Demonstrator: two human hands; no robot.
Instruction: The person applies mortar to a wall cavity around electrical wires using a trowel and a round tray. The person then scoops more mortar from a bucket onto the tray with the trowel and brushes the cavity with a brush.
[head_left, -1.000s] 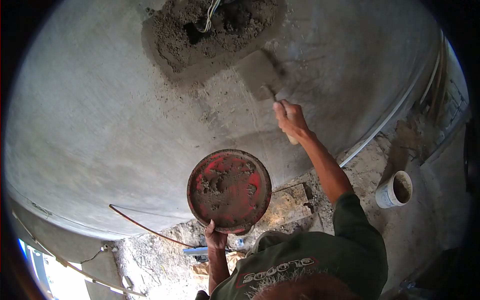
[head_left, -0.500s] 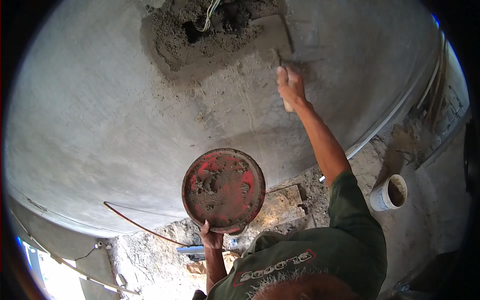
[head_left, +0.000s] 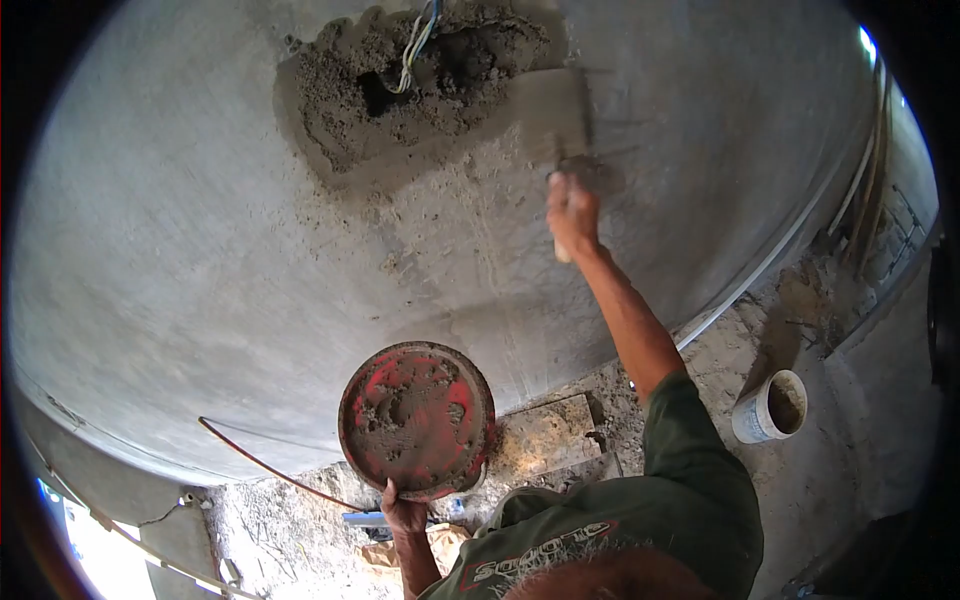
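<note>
The right grip (head_left: 573,215) clasps a trowel (head_left: 551,112), its blade beyond at the wall (head_left: 200,270), while the left grip (head_left: 403,511) holds a red pan (head_left: 462,394) by its near edge.

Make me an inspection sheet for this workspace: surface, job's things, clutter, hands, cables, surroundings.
Surface: grey wall with a rough, dark patch around a hole.
Job's things: trowel, blurred, at the patch's right side in view; mortar-smeared red pan.
Clutter: board on the littered floor; white bucket at right.
Hands: right hand grips the trowel's handle; left hand holds the pan's near edge.
Cables: loose wires at the hole; reddish hose or rod, unclear which, lower left.
Surroundings: poles at far right; bright opening at lower left.
</note>
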